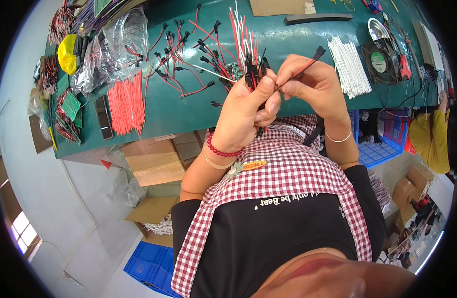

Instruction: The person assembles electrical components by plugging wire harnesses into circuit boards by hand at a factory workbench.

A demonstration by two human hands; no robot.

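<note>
Wire bundle (251, 69): slim red and white strands and blocky black plastic connectors are bristling upward from the worker's left fist at the near edge of a green worktable (189, 111), with dark connector ends poking out below.
Left hand (249, 107): fingers are curling closed around the bundle, the thumb pressing across its front; a bracelet of round red beads (223, 152) is circling the wrist.
Right hand (315, 87): thumb and forefinger are pinching a thin red-and-black lead (305, 67), its black connector jutting outward beyond the fingers; a smooth, slender bangle (339, 138) is ringing the wrist.
Loose leads (175, 62): red-and-black wires with black connector ends are sprawling in a tangle beyond the left hand.
Cut wires: straight red lengths (127, 105) are lying in a dense, combed-looking sheaf on the left, while a matching white sheaf (348, 68) is resting to the right.
Table left: a dark, glass-faced smartphone (103, 117) is lying beside the red sheaf; crinkled clear plastic bags (123, 39) are glinting behind.
Table right: a square black cooling fan (381, 60) is sitting just past the white sheaf.
Apron (283, 164): burgundy-and-white checked cloth is covering the worker's black shirt.
</note>
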